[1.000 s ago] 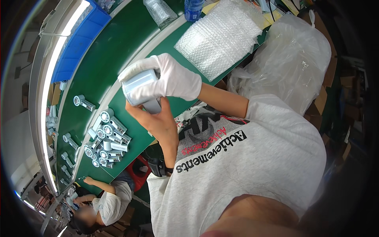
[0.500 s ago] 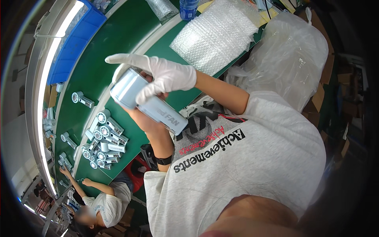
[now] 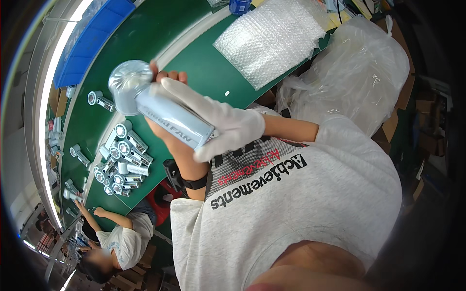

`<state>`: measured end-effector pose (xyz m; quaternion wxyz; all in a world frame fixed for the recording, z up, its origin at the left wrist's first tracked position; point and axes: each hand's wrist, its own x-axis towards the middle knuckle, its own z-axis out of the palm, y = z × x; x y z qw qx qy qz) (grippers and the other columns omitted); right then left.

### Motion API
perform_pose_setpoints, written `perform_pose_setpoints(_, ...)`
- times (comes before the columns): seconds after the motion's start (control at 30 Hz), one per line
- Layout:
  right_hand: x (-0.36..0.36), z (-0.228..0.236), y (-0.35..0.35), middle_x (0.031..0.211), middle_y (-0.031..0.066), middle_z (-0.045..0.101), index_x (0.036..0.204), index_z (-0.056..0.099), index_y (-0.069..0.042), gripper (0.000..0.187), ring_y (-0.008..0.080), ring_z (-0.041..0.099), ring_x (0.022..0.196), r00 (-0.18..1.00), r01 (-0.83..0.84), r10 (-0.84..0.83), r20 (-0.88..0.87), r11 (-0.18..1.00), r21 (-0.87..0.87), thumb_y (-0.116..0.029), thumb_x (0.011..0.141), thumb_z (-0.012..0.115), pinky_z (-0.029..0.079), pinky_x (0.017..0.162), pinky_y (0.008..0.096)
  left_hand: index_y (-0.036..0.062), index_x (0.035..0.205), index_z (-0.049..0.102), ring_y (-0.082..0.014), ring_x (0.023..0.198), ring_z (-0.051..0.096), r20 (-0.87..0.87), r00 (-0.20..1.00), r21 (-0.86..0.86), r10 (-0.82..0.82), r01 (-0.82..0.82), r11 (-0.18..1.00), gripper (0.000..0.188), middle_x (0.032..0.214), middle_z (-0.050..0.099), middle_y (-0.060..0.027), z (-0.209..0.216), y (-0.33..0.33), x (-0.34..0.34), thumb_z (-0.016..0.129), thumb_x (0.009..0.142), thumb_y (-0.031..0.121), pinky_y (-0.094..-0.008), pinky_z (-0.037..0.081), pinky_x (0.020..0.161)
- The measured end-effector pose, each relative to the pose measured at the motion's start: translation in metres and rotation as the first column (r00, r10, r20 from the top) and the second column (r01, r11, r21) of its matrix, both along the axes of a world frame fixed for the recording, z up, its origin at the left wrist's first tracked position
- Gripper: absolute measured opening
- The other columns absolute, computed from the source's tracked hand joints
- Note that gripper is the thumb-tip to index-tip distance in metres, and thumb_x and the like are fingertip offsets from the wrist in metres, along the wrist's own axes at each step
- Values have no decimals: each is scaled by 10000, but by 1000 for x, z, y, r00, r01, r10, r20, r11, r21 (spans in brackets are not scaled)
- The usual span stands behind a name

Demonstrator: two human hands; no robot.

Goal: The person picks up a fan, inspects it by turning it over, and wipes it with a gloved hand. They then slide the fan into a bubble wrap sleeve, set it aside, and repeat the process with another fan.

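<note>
A pale blue handheld fan [image 3: 167, 117] is held up above the green table, tilted with its round head at the upper left. The head has a glossy, film-like shine. My left hand [image 3: 172, 76] is bare and wraps the fan from behind; its fingertips show beside the head, while the palm is hidden. My right hand [image 3: 230, 127], in a white glove, lies over the handle near its lower end. Its thumb is on the near side and its long fingers run along the far edge, closed on the handle.
A pile of similar fans [image 3: 124, 157] lies on the green table [image 3: 204, 63] at left. Bubble wrap sheets [image 3: 272, 41] are stacked beyond my right arm, beside a large clear plastic bag [image 3: 354, 72]. A blue bin [image 3: 92, 41] stands far left; a co-worker [image 3: 121, 237] sits lower left.
My right hand has moved from the fan's head down to the lower handle, uncovering the head. The fan has shifted up and left in the view.
</note>
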<state>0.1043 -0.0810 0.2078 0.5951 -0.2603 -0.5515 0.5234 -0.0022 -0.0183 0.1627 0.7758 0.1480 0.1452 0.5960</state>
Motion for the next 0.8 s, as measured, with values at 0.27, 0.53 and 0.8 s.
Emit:
perform_pose_setpoints(0.27, 7, -26, 23, 1150, 124, 498, 1264, 330, 19, 665, 177, 473, 1087, 997, -31, 6, -81, 951, -306, -153, 716, 664, 380, 924, 292, -23, 1136, 411, -267, 805, 558, -382, 871, 276, 308, -210, 938, 576, 965, 530, -144, -12, 26, 13, 350, 874, 487, -424, 456, 796)
perform_pose_setpoints(0.53, 30, -66, 48, 957, 92, 569, 1065, 487, 27, 462, 166, 570, 863, 973, -161, 223, 62, 843, -513, -162, 695, 687, 473, 757, 280, -1, 1150, 402, -273, 866, 554, -242, 967, 94, 79, -58, 994, 527, 1038, 525, -148, -72, 30, 15, 429, 864, 441, -428, 447, 831)
perform_pose_setpoints(0.8, 22, -65, 37, 845, 79, 569, 979, 491, 4, 369, 168, 579, 643, 968, -151, 246, 53, 735, -661, -166, 708, 675, 485, 569, 279, 3, 1173, 393, -294, 981, 513, -460, 864, 22, 204, -219, 975, 576, 1124, 487, -135, -32, 27, 1, 603, 783, 371, -427, 448, 855)
